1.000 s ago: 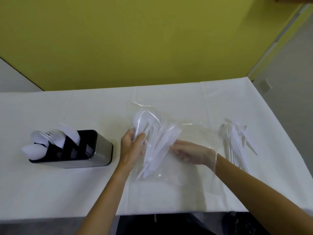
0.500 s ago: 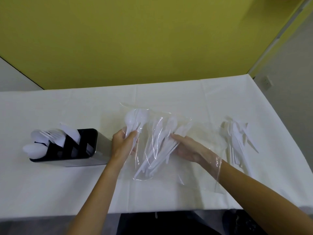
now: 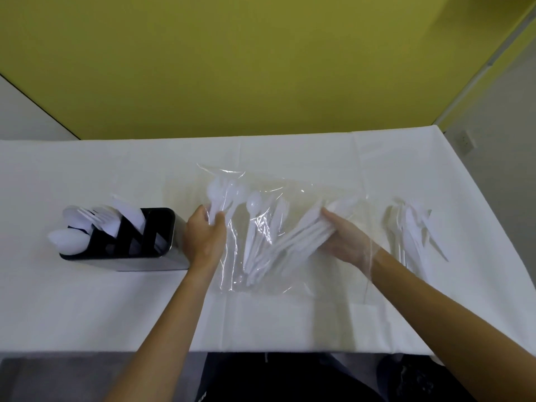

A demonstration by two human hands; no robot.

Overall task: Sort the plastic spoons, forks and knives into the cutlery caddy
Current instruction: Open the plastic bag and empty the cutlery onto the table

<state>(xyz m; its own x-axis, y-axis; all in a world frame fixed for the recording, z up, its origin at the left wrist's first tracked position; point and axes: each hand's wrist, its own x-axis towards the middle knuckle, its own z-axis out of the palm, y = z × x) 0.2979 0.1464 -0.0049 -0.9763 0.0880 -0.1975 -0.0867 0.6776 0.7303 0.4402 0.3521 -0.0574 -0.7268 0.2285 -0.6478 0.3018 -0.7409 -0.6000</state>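
**Both grips on the bag of cutlery**

The clear bag [image 3: 304, 195] lay mid-worktop, between the cutlery caddy [image 3: 132, 264] to the left and a loose pile of white cutlery [image 3: 414, 230] to the right. The left grip [image 3: 206, 236] pinched the bag's left edge, with spoon handles caught under thumb and fingers. The right grip [image 3: 345, 242] was inside the bag, closed round a bundle of white handles [image 3: 298, 242]. More spoons [image 3: 253, 204] lay loose in the bag between the two. The caddy stood on the white worktop [image 3: 87, 300] with caddy spoons [image 3: 68, 242] and forks [image 3: 95, 217] already in its left compartments.
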